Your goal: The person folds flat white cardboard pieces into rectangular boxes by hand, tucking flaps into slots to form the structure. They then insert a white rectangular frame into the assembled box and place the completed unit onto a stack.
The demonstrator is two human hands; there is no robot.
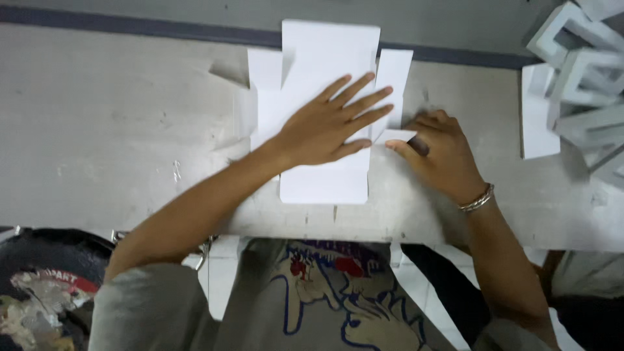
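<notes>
Your left hand (328,127) lies open and flat on the white cardboard sheet (325,175) at the desk's (117,130) middle, pinning it, while your right hand (442,153) pinches its small side flap (398,135) to crease it.

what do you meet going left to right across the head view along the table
bare grey table → flat white cardboard cutout → left hand pressing it flat → right hand pinching a side flap → white sheet → stack of folded white boxes
</notes>
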